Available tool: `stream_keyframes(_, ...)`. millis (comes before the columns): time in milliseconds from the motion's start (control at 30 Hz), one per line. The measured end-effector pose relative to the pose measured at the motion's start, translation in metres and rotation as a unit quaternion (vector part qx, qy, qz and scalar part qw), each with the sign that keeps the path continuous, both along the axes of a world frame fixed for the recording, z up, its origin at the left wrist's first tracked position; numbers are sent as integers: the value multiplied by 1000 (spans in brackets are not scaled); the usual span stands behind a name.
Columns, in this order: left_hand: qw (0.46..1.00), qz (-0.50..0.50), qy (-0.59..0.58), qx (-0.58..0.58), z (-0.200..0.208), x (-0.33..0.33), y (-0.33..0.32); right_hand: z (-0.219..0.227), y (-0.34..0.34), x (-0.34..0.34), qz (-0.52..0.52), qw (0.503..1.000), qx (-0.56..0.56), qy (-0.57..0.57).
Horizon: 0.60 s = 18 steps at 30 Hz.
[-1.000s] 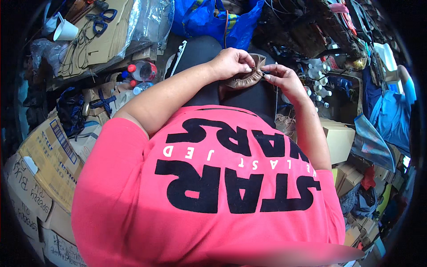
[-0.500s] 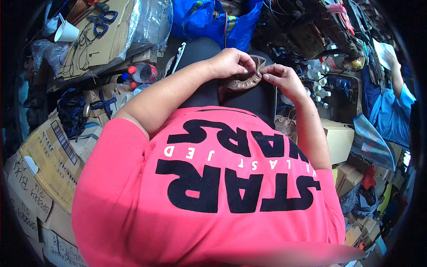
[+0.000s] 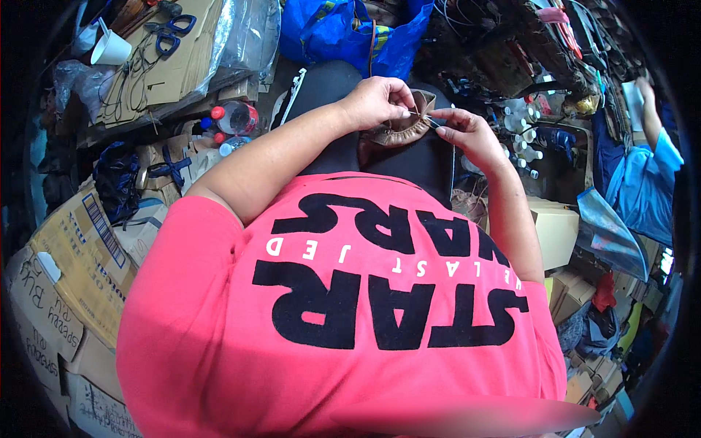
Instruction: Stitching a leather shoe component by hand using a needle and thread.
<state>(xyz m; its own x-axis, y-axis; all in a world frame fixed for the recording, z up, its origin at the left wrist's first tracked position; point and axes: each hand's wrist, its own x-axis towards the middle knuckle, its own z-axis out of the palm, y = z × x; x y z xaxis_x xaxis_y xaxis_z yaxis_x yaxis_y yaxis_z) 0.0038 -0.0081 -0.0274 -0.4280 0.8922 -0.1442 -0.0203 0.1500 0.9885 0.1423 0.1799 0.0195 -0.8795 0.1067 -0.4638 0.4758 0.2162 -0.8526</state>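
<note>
A brown leather shoe upper (image 3: 400,134), puckered along its gathered edge, rests on my dark-trousered lap. My left hand (image 3: 378,101) is over its left and far side, thumb and fingers pinched on a thin strand of thread at the gathered seam. On the right side, my right hand (image 3: 467,133) holds a thin pale strand between thumb and forefinger, close to the same point of the seam. Whether a needle is on either strand is too small to tell. The underside of the upper is hidden.
A blue bag (image 3: 350,40) stands beyond my knees. At the left lie scissors (image 3: 174,35) on cardboard, a white cup (image 3: 111,48) and plastic bottles (image 3: 237,118). Small bottles (image 3: 522,131) and a carton (image 3: 553,232) are at the right. A person in blue (image 3: 646,179) is at far right.
Both hands stay at the upper's seam. The fingers have shifted slightly, and thin strands now show between them and the leather. The co-worker's hand at far right has moved a little.
</note>
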Motion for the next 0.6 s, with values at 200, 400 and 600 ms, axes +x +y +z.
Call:
stream_keyframes(200, 997, -16, -79, -1, -17, 0, 11, -6, 3, -6, 3, 1000, 3, 11)
stream_keyframes(400, 993, -24, -107, 37, -20, 7, 19, -3, -5, -20, 6, 997, 65, -30)
stream_keyframes(600, 992, -41, 113, -22, 11, -6, 9, -6, 4, -16, 11, 998, 61, 30)
